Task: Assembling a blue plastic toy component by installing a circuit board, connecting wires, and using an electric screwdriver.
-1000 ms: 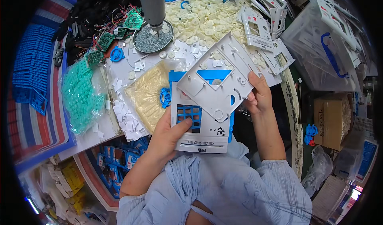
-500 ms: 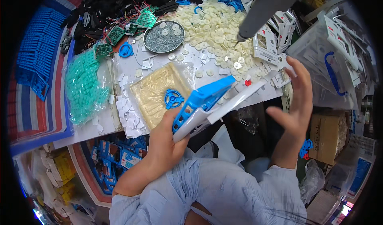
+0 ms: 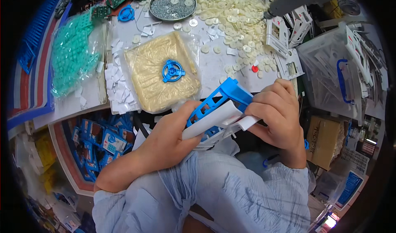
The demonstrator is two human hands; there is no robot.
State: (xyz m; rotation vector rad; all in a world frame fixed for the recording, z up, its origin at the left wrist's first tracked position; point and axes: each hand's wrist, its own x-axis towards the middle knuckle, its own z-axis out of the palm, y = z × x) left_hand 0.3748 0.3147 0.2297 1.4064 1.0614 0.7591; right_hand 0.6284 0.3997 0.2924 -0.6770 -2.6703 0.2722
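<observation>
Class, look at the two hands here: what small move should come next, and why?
Perhaps the left hand should steady the blue-and-white casing while the right hand brings the white part into line with it. The left hand grasps the casing, the right hand has hold of the white part, and that part juts out at an angle.

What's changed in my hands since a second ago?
The blue and white plastic housing parts turned from facing the camera to steeply tilted. Your right hand opened, then closed again at their right end. Your left hand still holds them, and the three-spoked blue plastic wheel stays on the square beige bagged packet.
</observation>
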